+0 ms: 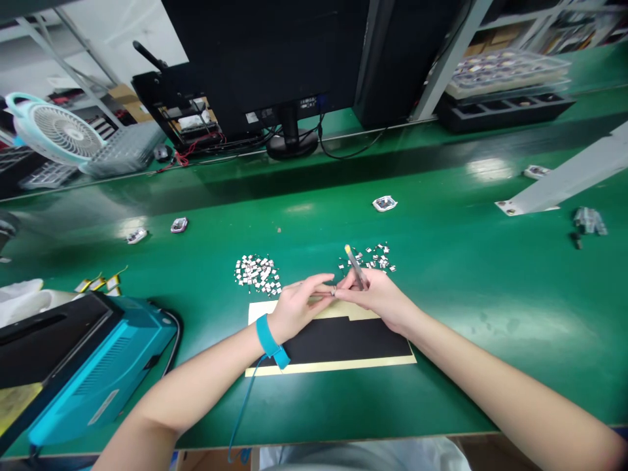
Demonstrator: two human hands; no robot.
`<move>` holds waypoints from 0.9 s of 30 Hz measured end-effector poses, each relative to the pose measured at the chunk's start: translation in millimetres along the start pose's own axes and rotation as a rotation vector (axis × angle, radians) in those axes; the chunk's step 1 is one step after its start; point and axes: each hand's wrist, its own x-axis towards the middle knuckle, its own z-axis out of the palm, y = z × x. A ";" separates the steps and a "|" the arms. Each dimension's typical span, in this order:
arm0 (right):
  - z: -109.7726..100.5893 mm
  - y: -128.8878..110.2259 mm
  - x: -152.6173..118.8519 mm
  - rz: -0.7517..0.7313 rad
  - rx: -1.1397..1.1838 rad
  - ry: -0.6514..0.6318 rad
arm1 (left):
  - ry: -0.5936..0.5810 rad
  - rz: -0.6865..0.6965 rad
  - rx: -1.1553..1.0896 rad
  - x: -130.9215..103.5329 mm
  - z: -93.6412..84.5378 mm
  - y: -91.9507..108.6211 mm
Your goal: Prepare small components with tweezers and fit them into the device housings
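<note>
My left hand point(300, 302), with a teal strap point(267, 337) round its wrist, pinches a small pale component point(333, 292) at its fingertips. My right hand point(377, 297) grips a slim grey tweezers-like tool point(356, 267) with a yellow upper end; its lower end is hidden by the fingers. Both hands meet at the component, over the back edge of a black sheet point(338, 341) on yellowish backing point(363, 362). Beyond my left hand lies a pile of small white components point(256, 272). A looser scatter of similar components point(380, 259) lies behind my right hand.
A teal and black machine point(115, 353) stands at the left. Small pale-framed devices point(384, 203) lie farther back on the green bench point(466, 261). A monitor stand point(291, 140), a fan point(61, 131) and stacked trays point(505, 98) line the rear. A grey post point(564, 173) slants at the right.
</note>
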 end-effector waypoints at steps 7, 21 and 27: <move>-11.9 2.2 7.2 -0.231 -0.376 0.176 | -0.166 0.014 0.082 13.9 -16.2 -6.4; -28.9 -16.1 -13.9 -0.339 -1.082 -0.190 | -0.533 -0.352 0.990 38.9 -74.4 -35.0; -11.2 -17.7 -31.2 -0.258 -1.332 -0.280 | -0.515 -0.336 0.997 41.9 -79.7 -28.9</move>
